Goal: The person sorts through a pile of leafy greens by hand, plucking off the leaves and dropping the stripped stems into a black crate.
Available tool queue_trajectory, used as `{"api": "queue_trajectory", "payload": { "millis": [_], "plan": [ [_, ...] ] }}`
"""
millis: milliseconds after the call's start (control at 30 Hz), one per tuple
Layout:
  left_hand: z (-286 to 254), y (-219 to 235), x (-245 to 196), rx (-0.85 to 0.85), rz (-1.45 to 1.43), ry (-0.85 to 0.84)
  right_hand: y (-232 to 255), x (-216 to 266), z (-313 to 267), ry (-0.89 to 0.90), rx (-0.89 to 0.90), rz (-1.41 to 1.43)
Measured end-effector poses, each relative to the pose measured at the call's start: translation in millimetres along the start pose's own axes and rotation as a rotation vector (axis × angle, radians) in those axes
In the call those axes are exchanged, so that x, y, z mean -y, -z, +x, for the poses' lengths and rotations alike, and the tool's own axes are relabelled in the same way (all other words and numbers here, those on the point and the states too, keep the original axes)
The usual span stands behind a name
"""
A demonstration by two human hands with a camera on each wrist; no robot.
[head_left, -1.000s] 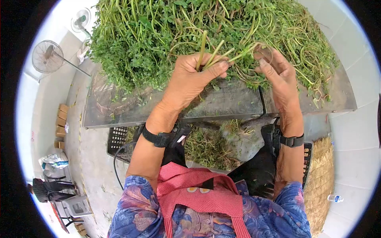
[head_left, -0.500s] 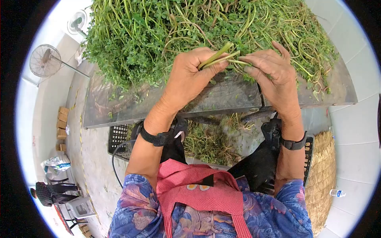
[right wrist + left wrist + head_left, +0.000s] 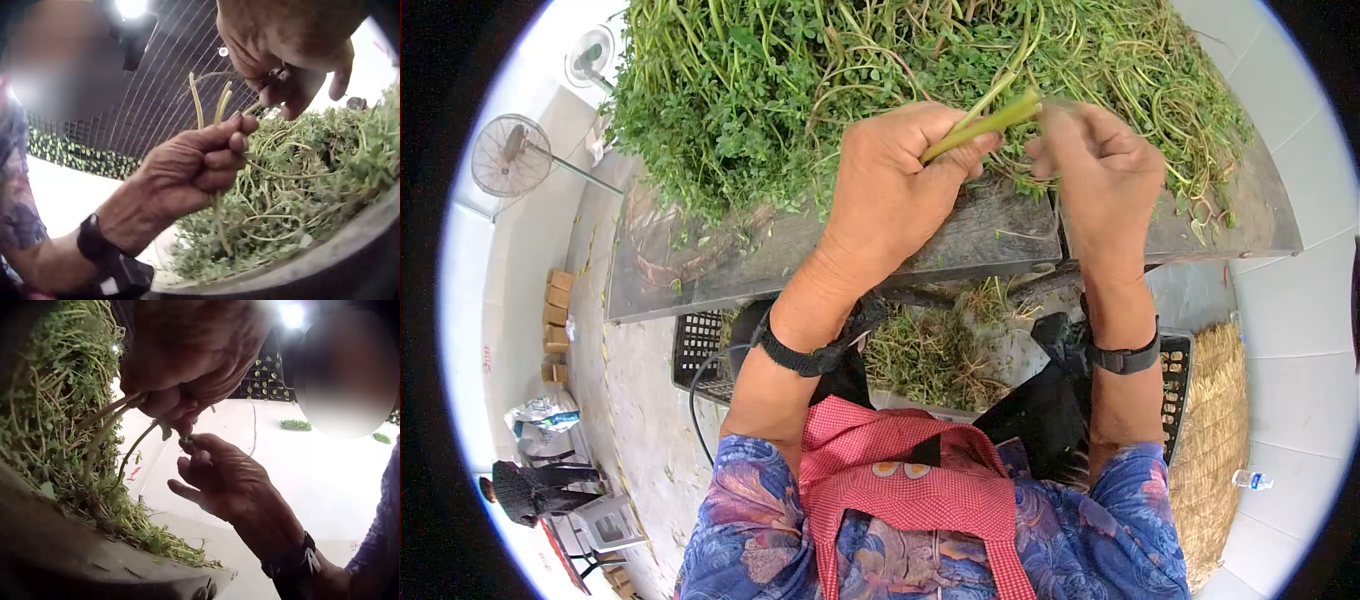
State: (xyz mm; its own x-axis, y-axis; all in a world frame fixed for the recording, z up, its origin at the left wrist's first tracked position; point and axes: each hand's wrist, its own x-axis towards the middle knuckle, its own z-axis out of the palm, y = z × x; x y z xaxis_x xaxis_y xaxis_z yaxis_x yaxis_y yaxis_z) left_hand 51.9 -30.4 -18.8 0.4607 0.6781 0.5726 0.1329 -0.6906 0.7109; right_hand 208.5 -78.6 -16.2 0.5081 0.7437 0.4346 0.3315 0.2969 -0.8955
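Observation:
My left hand (image 3: 898, 185) grips a few green plant stems (image 3: 985, 127) between thumb and fingers, above the table's front edge. In the right wrist view the cut ends of the stems (image 3: 196, 100) stick up past its thumb, and their lower parts hang below the fist. Close beside it is my right hand (image 3: 1108, 180), its fingertips blurred in the head view. Seen from the left wrist, the thumb and forefinger of the right hand (image 3: 225, 481) pinch a small green bit of stem right at the left fingers. Behind both hands rises a large heap of leafy stems (image 3: 740, 130).
The heap lies on a dark table (image 3: 990, 235). Below it, more plants (image 3: 930, 365) lie in a black crate (image 3: 700, 345) between the knees. A straw bale (image 3: 1210, 430) stands at the right, with a plastic bottle (image 3: 1252, 480) beside it. A fan (image 3: 512, 155) stands at the left.
The left hand has kept its grip while its stems tipped over to the right. The right hand moved in to the stem ends and then slightly right; the curled loop it held is gone from view.

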Motion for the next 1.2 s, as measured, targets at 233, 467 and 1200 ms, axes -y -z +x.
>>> {"api": "queue_trajectory", "payload": {
  "millis": [233,467,1200],
  "plan": [
    [5.1,52.1,18.9,-0.205,-0.642,0.373,65.9,0.0,18.3,-0.085,0.584,0.516],
    [3.8,46.6,26.8,-0.275,-0.901,0.441,27.1,-2.9,-2.0,0.165,0.35,0.059],
    [-3.6,24.1,22.3,-0.02,-1.071,0.491,-13.0,-11.9,-22.9,-0.383,0.59,0.455]
  ]
}}
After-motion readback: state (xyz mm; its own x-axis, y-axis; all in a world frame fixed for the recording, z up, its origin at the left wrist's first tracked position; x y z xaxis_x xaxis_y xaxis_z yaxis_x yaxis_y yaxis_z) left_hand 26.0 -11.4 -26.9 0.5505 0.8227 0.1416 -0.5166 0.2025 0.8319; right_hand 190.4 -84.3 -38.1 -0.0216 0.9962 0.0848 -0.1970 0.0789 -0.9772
